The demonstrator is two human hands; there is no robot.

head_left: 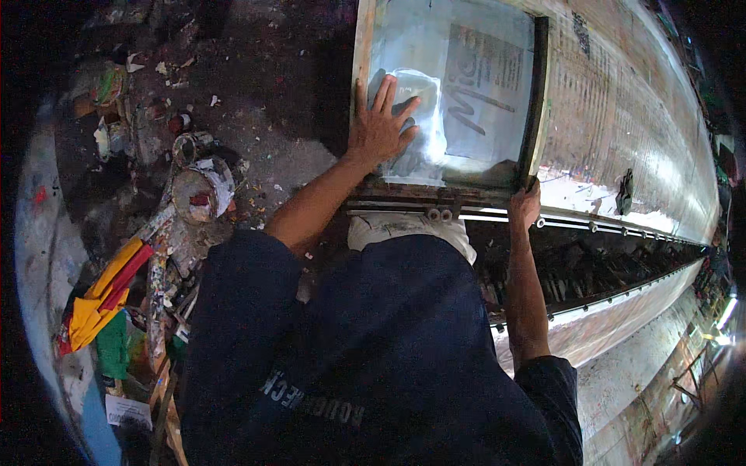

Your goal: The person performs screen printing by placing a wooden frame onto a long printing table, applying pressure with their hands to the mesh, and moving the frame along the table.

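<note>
A screen printing frame (540, 101) with pale bluish mesh lies in front of me at the edge of a long table. Dark lettering shows on the right part of its mesh, and a bright, shiny patch (431, 132) on the left part. My left hand (381, 128) rests at the frame's left side with fingers spread, some over the mesh and one along the outer edge. At the near right corner, my right hand (524, 203) is closed around the frame; its fingertips are partly hidden. Small round metal fittings (440, 214) sit along the rail below the frame.
The long table (622, 116) runs off to the right, with a dark scrap (625, 193) on it. A dark gap separates it from a second table (629, 303). Paint-crusted cans (194, 194), yellow and red cloth (113, 295) and litter lie on my left.
</note>
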